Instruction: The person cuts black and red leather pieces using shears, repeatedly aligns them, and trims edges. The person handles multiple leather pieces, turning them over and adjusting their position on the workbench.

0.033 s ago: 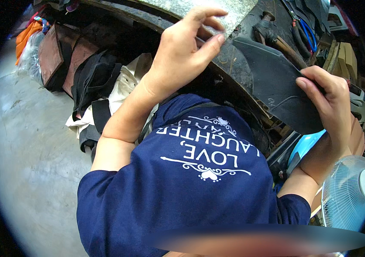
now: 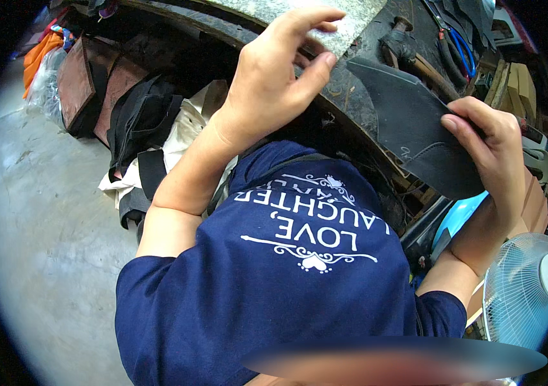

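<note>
At the right of the bench, my right hand (image 2: 489, 138) pinches the edge of a flat black leather-like piece (image 2: 415, 125) between thumb and fingers. The piece is long with a rounded near end, and bears a curved line and a small pale mark. It slants from the bench top out over the near edge. My left hand (image 2: 280, 77) is raised over the bench's near edge, beside a pale speckled slab (image 2: 357, 26). Its thumb is apart from the half-curled fingers, and nothing shows between them. A gap separates the left thumb from the black piece's far end.
The dark workbench (image 2: 354, 96) carries a hammer (image 2: 402, 42) and a blue-handled tool (image 2: 463, 51) behind the black piece. A fan (image 2: 518, 293) stands by my right elbow. Black cloth (image 2: 135, 122) and white cloth (image 2: 187, 125) hang below the bench at left, beside reddish-brown boards (image 2: 78, 90).
My right hand and the black piece have shifted slightly left. The left hand's fingers have moved a little, with the arm nearly still.
</note>
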A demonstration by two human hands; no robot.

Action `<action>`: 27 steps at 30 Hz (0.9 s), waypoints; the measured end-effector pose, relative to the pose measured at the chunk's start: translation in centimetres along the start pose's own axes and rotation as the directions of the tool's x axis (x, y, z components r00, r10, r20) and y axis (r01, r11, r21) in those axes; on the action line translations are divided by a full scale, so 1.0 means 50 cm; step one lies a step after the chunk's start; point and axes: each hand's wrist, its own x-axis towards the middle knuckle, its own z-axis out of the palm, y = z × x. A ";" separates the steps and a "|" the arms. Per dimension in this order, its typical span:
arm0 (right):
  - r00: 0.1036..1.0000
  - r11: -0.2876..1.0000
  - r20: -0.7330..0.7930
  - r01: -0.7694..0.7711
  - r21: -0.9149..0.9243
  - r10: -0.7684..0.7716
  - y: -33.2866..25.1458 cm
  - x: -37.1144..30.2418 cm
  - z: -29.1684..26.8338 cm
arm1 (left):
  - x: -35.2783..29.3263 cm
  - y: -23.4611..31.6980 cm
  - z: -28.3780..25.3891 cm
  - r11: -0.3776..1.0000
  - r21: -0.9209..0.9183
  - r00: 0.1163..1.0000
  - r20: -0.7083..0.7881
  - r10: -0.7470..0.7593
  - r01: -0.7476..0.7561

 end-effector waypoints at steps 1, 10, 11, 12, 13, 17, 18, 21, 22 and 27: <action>1.000 1.000 0.007 0.004 0.007 -0.004 0.005 0.002 0.007 | 0.001 -0.006 -0.002 0.991 0.063 0.992 0.052 0.119 -0.122; 0.998 0.996 0.039 0.056 0.067 -0.058 0.022 0.011 0.018 | -0.001 -0.017 0.000 0.991 0.132 0.969 0.245 -0.020 -0.013; 0.998 0.996 0.034 0.051 0.071 -0.054 0.024 0.012 0.017 | -0.003 -0.017 0.003 0.998 0.064 0.981 0.191 -0.038 0.026; 0.999 0.996 0.027 0.044 0.081 -0.047 0.026 0.013 0.018 | -0.004 -0.018 0.005 1.000 0.010 0.987 0.155 -0.031 0.030; 0.998 0.995 0.034 0.043 0.088 -0.046 0.027 0.013 0.018 | -0.004 -0.018 0.003 0.999 0.039 0.984 0.175 -0.020 0.013; 0.997 0.993 0.033 0.061 0.105 -0.064 0.031 0.013 0.021 | -0.001 -0.028 -0.001 0.992 0.108 0.962 0.270 0.027 -0.058; 0.998 0.993 0.029 0.057 0.106 -0.060 0.031 0.013 0.022 | 0.000 -0.031 -0.001 0.994 0.101 0.959 0.282 0.012 -0.042; 0.998 0.993 0.034 0.044 0.106 -0.048 0.032 0.014 0.026 | -0.003 -0.037 -0.002 0.996 0.078 0.943 0.328 -0.061 0.037; 0.998 0.994 0.038 0.044 0.098 -0.047 0.032 0.014 0.027 | -0.005 -0.038 0.000 0.994 0.028 0.945 0.310 -0.105 0.102; 0.998 0.994 0.046 0.032 0.107 -0.037 0.036 0.014 0.026 | -0.009 -0.035 0.001 0.971 -0.089 0.949 0.250 -0.194 0.222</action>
